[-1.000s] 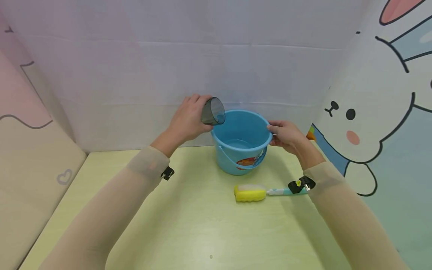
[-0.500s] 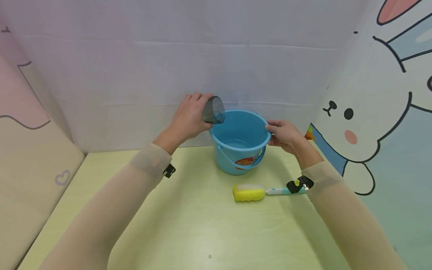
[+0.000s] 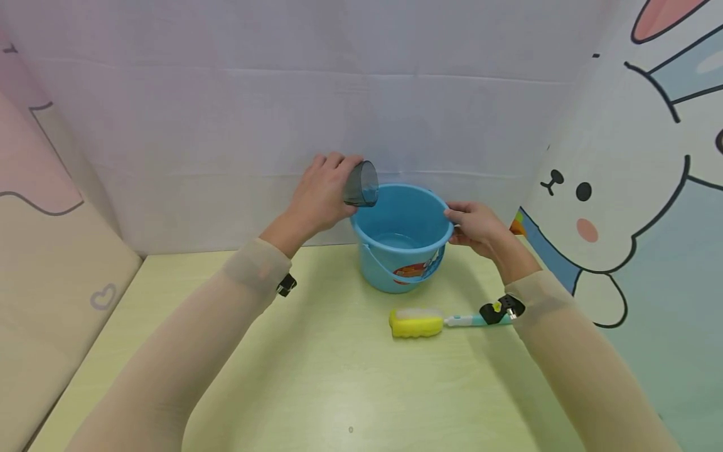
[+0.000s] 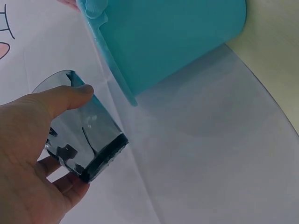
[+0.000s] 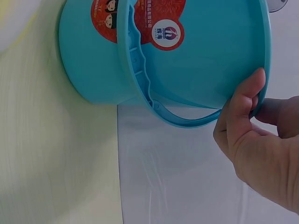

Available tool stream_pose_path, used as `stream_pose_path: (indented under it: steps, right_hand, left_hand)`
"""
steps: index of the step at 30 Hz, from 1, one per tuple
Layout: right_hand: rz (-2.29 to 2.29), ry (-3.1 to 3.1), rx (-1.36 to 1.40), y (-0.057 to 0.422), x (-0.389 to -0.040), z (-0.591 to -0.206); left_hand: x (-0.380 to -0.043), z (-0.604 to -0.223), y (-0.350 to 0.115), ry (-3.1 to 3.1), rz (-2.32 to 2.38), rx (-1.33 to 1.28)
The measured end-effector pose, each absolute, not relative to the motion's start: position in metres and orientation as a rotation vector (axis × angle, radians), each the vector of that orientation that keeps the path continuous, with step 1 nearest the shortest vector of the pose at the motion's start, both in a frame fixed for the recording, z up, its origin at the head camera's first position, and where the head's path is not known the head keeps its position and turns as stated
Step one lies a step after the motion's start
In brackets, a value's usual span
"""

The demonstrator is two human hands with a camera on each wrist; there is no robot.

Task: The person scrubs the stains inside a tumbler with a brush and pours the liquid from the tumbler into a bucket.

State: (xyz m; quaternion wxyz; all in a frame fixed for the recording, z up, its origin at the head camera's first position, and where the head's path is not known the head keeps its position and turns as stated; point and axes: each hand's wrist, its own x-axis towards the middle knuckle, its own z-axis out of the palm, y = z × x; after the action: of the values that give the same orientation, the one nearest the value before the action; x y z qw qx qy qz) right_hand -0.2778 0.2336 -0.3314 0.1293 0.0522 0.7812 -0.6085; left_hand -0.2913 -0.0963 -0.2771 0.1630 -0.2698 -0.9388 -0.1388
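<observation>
My left hand [image 3: 322, 194] grips a dark see-through cup [image 3: 361, 184], tilted on its side with its mouth toward the blue bucket [image 3: 403, 267]. In the left wrist view the thumb and fingers wrap the cup [image 4: 86, 130], just outside the bucket's rim. The bucket stands upright at the back of the table, and a little clear liquid seems to lie at its bottom. My right hand [image 3: 480, 227] pinches the bucket's right rim, thumb on one side and fingers on the other, as the right wrist view shows. The bucket's handle [image 5: 184, 122] hangs down at its front.
A yellow-headed brush [image 3: 417, 323] with a white and teal handle lies on the pale table [image 3: 294, 376] in front of the bucket. A white cloth wall [image 3: 226, 144] rises right behind, and a wall with a cartoon rabbit [image 3: 627, 188] stands at the right.
My left hand and the cup have shifted slightly to the right toward the bucket, the cup still tilted. The right hand keeps its hold on the rim.
</observation>
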Motion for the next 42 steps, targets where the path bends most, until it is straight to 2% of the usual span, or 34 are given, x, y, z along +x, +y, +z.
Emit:
stream_pose_path:
  steps: [42]
  right_hand:
    - [-1.763, 2.272, 0.121, 0.2362, -0.2763, -0.3309]
  left_hand:
    - [-0.2894, -0.2783, -0.0958, -2.647, -0.348, -0.774]
